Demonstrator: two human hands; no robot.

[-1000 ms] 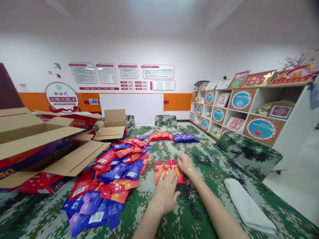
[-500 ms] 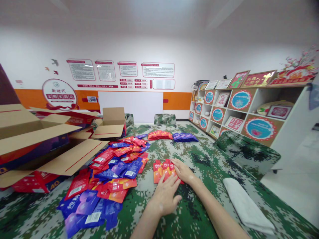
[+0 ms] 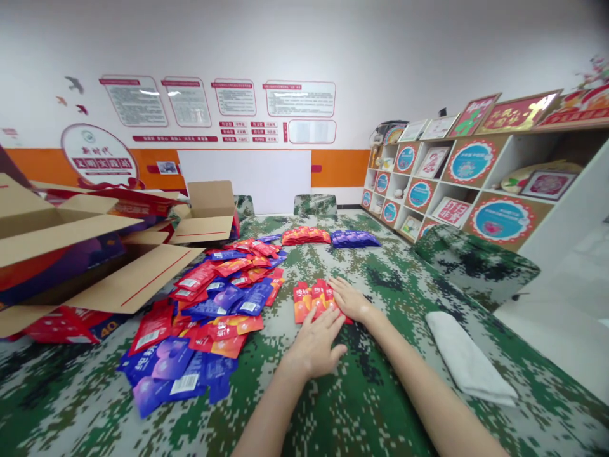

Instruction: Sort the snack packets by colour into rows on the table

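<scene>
A small fanned row of red-orange sachets (image 3: 309,299) lies on the camouflage tablecloth (image 3: 361,393) in front of me. My left hand (image 3: 318,346) rests flat, fingers stretched out, with its fingertips on the near edge of that row. My right hand (image 3: 349,298) lies flat on the row's right end, fingers extended over the sachets. Left of the hands spreads a loose heap of red and blue-purple sachets (image 3: 209,311).
Open cardboard boxes (image 3: 71,254) crowd the table's left side, another box (image 3: 207,212) stands farther back. Neat stacks of red sachets (image 3: 305,235) and blue sachets (image 3: 354,238) lie at the far end. A folded white cloth (image 3: 469,358) lies right. Shelves (image 3: 476,190) line the right wall.
My view has tilted down a little. My right hand has slid left over the sachet row and the sachets are pushed closer together; my left hand has stayed at their near edge.
</scene>
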